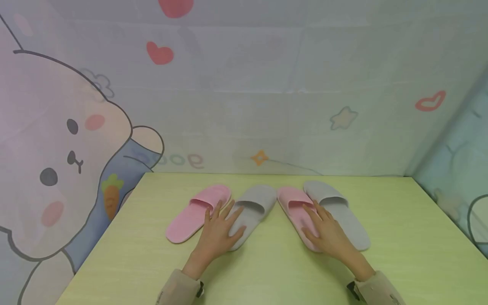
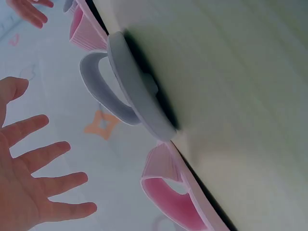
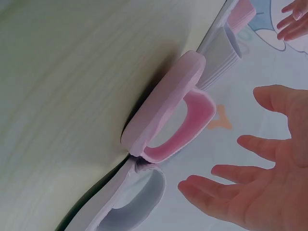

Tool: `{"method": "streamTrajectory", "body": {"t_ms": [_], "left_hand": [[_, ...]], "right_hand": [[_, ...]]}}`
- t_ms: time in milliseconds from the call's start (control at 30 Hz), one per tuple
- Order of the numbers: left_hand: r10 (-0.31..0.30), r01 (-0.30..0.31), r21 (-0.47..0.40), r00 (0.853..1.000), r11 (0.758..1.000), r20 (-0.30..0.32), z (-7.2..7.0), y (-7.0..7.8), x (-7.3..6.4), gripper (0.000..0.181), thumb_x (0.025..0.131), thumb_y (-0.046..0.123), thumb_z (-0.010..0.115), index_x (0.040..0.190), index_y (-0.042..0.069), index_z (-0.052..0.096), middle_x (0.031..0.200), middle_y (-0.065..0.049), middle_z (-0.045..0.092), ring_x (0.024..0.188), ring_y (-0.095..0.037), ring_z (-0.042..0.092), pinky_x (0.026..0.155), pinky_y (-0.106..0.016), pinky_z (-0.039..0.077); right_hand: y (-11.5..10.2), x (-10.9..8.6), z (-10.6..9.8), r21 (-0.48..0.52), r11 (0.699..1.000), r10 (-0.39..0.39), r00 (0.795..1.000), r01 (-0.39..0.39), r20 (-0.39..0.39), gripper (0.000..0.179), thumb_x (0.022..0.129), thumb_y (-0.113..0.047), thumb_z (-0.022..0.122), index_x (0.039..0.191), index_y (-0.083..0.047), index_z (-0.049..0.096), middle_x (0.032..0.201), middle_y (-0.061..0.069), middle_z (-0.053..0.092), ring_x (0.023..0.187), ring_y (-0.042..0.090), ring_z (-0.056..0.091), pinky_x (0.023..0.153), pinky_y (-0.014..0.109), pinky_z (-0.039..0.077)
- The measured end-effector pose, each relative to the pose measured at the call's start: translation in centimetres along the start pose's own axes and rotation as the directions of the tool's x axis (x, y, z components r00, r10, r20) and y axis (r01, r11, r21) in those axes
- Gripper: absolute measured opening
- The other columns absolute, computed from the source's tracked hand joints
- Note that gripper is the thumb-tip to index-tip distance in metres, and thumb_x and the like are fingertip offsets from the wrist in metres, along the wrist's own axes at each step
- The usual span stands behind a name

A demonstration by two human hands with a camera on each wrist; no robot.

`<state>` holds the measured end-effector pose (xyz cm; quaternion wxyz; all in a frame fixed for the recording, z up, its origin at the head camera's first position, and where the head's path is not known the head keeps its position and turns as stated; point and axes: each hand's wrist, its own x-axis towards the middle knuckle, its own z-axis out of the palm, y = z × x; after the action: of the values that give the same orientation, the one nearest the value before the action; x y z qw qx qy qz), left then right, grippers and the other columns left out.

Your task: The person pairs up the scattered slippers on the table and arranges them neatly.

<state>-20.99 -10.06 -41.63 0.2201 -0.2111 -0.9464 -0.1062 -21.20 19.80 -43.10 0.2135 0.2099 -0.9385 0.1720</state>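
Four slippers are lying in a row on the green table (image 1: 400, 237). The left hand (image 1: 219, 231) is hovering with fingers spread wide, holding nothing, over the heel ends of the left pink slipper (image 1: 196, 212) and the left grey slipper (image 1: 251, 212); the wrist view is showing air under the palm. The right hand (image 1: 328, 231) is spreading flat too, gripping nothing, above the right pink slipper (image 1: 293, 207), with the right grey slipper (image 1: 343, 216) lying just beside it.
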Motion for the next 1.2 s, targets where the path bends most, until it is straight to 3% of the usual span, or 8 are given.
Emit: {"method": "streamTrajectory", "body": {"t_ms": [600,967,1200], "left_hand": [[0.012,-0.014,-0.027,0.998,1.0,-0.069,0.3,-1.1,-0.1,0.031,0.082,0.031,0.058,0.108,0.016,0.063,0.117,-0.008,0.061,0.113,-0.034,0.051,0.089,-0.061,0.034],[-0.005,0.004,-0.027,1.0,1.0,-0.02,0.1,-2.0,0.1,0.029,0.082,0.03,0.058,0.106,0.014,0.064,0.116,-0.009,0.06,0.112,-0.036,0.051,0.091,-0.062,0.032],[0.013,-0.013,0.002,1.0,1.0,-0.024,0.2,-2.9,0.5,0.027,0.082,0.029,0.059,0.104,0.014,0.064,0.114,-0.009,0.061,0.111,-0.037,0.052,0.087,-0.062,0.034]], "right_hand": [[0.2,0.3,0.2,0.076,0.997,-0.023,0.999,0.026,-0.031,0.058,0.077,-0.015,0.066,0.129,-0.002,0.043,0.126,0.03,0.045,0.095,0.049,0.053,0.066,0.055,0.047],[0.3,0.6,0.4,0.065,0.997,-0.036,0.999,0.038,-0.035,0.058,0.076,-0.014,0.066,0.128,-0.001,0.043,0.125,0.026,0.048,0.095,0.046,0.054,0.069,0.054,0.047],[0.1,0.9,0.3,0.033,0.999,-0.026,0.999,0.027,-0.027,0.055,0.077,-0.015,0.065,0.126,-0.002,0.045,0.124,0.027,0.049,0.096,0.046,0.053,0.07,0.055,0.046]]}}
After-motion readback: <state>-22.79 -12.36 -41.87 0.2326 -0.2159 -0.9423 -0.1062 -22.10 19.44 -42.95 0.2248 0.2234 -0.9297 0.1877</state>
